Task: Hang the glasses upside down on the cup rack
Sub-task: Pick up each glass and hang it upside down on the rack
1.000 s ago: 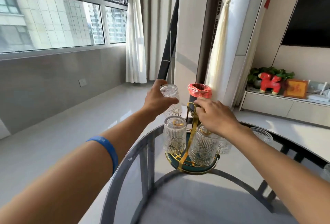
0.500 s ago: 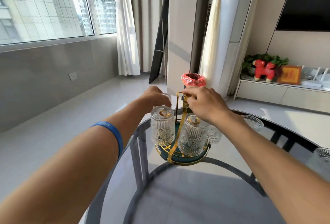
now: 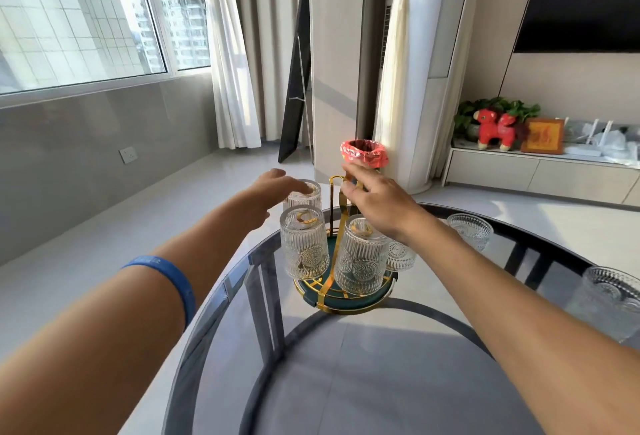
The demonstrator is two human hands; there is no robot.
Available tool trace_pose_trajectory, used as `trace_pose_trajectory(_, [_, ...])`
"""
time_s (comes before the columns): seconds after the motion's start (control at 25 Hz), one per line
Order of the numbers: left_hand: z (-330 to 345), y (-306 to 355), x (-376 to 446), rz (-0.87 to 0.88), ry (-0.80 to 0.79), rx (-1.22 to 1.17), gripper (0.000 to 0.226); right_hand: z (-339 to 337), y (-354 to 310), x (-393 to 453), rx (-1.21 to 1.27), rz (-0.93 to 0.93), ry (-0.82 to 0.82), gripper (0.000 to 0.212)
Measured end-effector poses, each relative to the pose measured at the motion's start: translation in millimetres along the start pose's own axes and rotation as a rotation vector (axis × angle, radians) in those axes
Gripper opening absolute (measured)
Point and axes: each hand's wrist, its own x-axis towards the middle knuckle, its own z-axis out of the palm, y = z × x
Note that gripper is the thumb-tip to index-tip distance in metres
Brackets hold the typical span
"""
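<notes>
A gold wire cup rack (image 3: 341, 226) with a round green base (image 3: 346, 299) stands on the glass table. Ribbed clear glasses hang upside down on it: one at the front left (image 3: 304, 244), one at the front right (image 3: 362, 256), one at the back left (image 3: 304, 193), and one (image 3: 400, 256) partly hidden behind my right wrist. My left hand (image 3: 277, 188) hovers with spread fingers over the back left glass, holding nothing. My right hand (image 3: 374, 197) is at the rack's top handle, fingers loosely curled beside it.
Two more ribbed glasses stand upright on the round glass table (image 3: 381, 365): one (image 3: 471, 232) at the back right, one (image 3: 613, 299) at the right edge. A bin with a red liner (image 3: 363, 154) stands on the floor behind the table.
My left hand lowered the glass it held onto the rack's back left peg and let go; its fingers are now spread. My right hand loosened on the rack handle.
</notes>
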Motion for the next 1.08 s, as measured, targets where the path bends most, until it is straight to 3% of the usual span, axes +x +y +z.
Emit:
trace_pose_trajectory(0.08, [-9.3,3.6,-14.8,0.064,0.093,-0.103,0.066,-3.1,6.5,-18.2,0.172,-0.032,0.175,0.045])
trace_pose_trajectory(0.16, [-10.0,1.9,-41.8,0.233,0.293,-0.142,0.059,-4.2,17.0,-49.9,0.278,-0.021,0.334,0.040])
trace_pose_trajectory(0.28, [19.5,-10.2,-106.1,0.608,0.463,-0.047,0.045,-1.5,40.8,-109.8,0.262,0.042,0.372,0.038])
trace_pose_trajectory(0.36, [59.2,-28.1,-149.8,0.757,0.366,0.016,0.039,3.2,62.4,-149.6,0.251,0.135,0.364,0.034])
trace_pose_trajectory(0.44, [105.0,-54.1,-181.9,0.790,0.212,0.064,0.039,8.3,80.3,-183.7,0.276,0.222,0.357,0.032])
trace_pose_trajectory(0.64, [215.1,-111.4,-213.4,0.603,-0.184,0.392,0.052,-4.8,134.1,-258.9,0.142,0.458,0.388,0.040])
trace_pose_trajectory(0.72, [238.1,-120.8,-207.3,0.536,-0.208,0.631,0.058,-17.5,154.7,-276.7,0.089,0.540,0.346,0.051])
trace_pose_trajectory(0.84, [257.0,-121.3,-192.4,0.553,-0.229,1.014,0.064,-30.7,176.9,-279.6,0.080,0.577,0.154,0.065])
trace_pose_trajectory(0.88, [261.6,-116.9,-185.5,0.542,-0.269,1.086,0.066,-34.6,184.4,-276.6,0.163,0.589,0.197,0.066])
trace_pose_trajectory(1.0, [262.9,-100.7,-159.2,0.483,-0.406,1.178,0.075,-49.5,200.7,-261.8,0.468,0.678,0.712,0.062])
trace_pose_trajectory(1.08, [261.1,-104.5,-151.9,0.502,-0.428,1.181,0.078,-54.3,210.4,-251.7,0.518,0.731,0.914,0.072])
